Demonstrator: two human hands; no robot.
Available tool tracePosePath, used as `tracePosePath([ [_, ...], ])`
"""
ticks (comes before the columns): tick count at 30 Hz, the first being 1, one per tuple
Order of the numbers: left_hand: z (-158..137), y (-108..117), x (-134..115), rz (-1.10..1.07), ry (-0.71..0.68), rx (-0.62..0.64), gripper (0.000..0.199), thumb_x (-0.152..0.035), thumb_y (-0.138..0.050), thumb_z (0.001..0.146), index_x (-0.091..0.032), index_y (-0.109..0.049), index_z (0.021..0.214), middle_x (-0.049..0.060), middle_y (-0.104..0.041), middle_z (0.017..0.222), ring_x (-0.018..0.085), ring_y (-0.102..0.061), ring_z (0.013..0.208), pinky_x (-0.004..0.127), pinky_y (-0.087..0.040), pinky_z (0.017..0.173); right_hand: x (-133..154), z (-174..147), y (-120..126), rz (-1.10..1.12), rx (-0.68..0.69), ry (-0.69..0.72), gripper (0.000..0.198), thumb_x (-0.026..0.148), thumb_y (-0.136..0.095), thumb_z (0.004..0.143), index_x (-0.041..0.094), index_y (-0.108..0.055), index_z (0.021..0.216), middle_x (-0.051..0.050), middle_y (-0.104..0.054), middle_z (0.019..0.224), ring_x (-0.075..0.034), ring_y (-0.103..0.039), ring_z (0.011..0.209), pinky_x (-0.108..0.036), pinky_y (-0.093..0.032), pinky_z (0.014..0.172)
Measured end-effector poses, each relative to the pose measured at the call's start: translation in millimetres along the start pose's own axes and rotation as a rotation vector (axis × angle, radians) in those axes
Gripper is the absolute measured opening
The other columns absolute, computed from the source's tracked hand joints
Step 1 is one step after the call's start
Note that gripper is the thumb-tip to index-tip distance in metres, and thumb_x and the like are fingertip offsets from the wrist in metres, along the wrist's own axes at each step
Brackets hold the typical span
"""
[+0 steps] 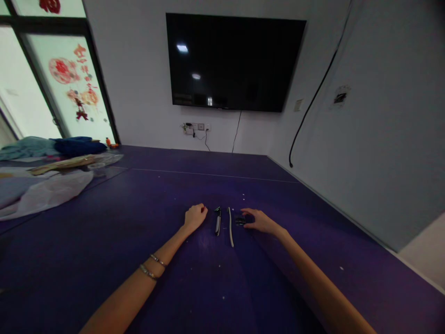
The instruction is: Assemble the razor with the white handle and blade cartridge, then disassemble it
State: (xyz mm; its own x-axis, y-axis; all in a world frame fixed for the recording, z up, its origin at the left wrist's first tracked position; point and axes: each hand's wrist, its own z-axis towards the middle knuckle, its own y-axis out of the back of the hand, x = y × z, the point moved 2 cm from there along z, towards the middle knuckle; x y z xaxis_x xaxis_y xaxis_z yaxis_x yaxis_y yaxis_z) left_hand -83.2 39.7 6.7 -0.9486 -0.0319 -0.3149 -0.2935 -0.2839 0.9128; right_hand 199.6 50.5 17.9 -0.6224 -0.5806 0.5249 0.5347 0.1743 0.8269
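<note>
My left hand (195, 217) rests on the purple surface as a loose fist, with nothing visible in it. Just to its right lies a razor (218, 223) with a slim silver and dark handle, its head pointing away from me. A thin, slightly bent beige strip (231, 228) lies beside the razor, roughly parallel to it. Farther right is a small dark packet (239, 220), lying flat, its contents too small to make out. My right hand (260, 221) is at the packet's right edge, thumb and fingers apart around that end; whether they touch it is unclear.
The purple floor (156, 260) runs to the wall, where a large television (236, 62) hangs above sockets. A black cable (313, 99) dangles along the right wall. Plastic sheeting (55, 192) and folded cloths (78, 146) lie at left by the glass door (73, 83).
</note>
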Motion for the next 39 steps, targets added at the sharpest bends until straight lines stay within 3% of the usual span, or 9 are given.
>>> tracePosePath([
  [5, 0, -2, 1, -0.004, -0.009, -0.014, 0.030, -0.036, -0.036, 0.086, -0.022, -0.062, 0.083, 0.006, -0.066, 0.083, 0.020, -0.062, 0.077, 0.028, -0.042, 0.064, -3, -1, -1, 0.016, -0.061, -0.010, 0.065, 0.037, -0.069, 0.065, 0.019, -0.048, 0.124, -0.009, -0.062, 0.111, -0.022, -0.058, 0.102, -0.037, -0.043, 0.091],
  [11, 5, 9, 6, 0.018, -0.123, -0.091, 0.030, -0.033, -0.033, 0.089, -0.019, -0.060, 0.089, 0.007, -0.063, 0.096, 0.019, -0.056, 0.094, 0.028, -0.042, 0.075, -24, -15, 10, -0.119, -0.211, -0.051, 0.044, 0.040, -0.051, 0.080, 0.017, -0.054, 0.118, -0.012, -0.060, 0.115, -0.023, -0.055, 0.107, -0.039, -0.041, 0.094],
  [15, 14, 15, 31, 0.118, -0.215, -0.077, 0.031, -0.032, -0.035, 0.088, -0.017, -0.058, 0.101, 0.010, -0.059, 0.110, 0.022, -0.051, 0.105, 0.034, -0.037, 0.090, -61, -39, 19, -0.303, -0.234, -0.167, 0.046, 0.042, -0.043, 0.084, 0.016, -0.054, 0.120, -0.013, -0.054, 0.125, -0.025, -0.045, 0.119, -0.042, -0.035, 0.100],
  [18, 20, 12, 55, 0.185, -0.165, -0.031, 0.041, -0.037, -0.032, 0.089, -0.016, -0.051, 0.118, 0.014, -0.046, 0.130, 0.028, -0.039, 0.121, 0.040, -0.031, 0.097, -87, -57, 21, -0.394, -0.221, -0.273, 0.050, 0.046, -0.039, 0.085, 0.016, -0.052, 0.123, -0.012, -0.046, 0.133, -0.027, -0.037, 0.126, -0.045, -0.032, 0.101],
  [21, 23, 8, 67, 0.206, -0.111, 0.048, 0.049, -0.042, -0.028, 0.089, -0.016, -0.045, 0.127, 0.015, -0.040, 0.136, 0.032, -0.032, 0.127, 0.045, -0.027, 0.099, -99, -67, 19, -0.416, -0.234, -0.329, 0.050, 0.045, -0.037, 0.085, 0.018, -0.051, 0.125, -0.010, -0.043, 0.135, -0.027, -0.034, 0.127, -0.045, -0.031, 0.102],
  [39, 22, 7, 71, 0.192, -0.135, 0.078, 0.048, -0.040, -0.030, 0.088, -0.020, -0.043, 0.130, 0.012, -0.039, 0.138, 0.030, -0.030, 0.129, 0.044, -0.025, 0.102, -96, -69, 19, -0.415, -0.263, -0.331, 0.048, 0.042, -0.035, 0.086, 0.017, -0.053, 0.123, -0.010, -0.046, 0.133, -0.027, -0.038, 0.125, -0.045, -0.032, 0.102],
])
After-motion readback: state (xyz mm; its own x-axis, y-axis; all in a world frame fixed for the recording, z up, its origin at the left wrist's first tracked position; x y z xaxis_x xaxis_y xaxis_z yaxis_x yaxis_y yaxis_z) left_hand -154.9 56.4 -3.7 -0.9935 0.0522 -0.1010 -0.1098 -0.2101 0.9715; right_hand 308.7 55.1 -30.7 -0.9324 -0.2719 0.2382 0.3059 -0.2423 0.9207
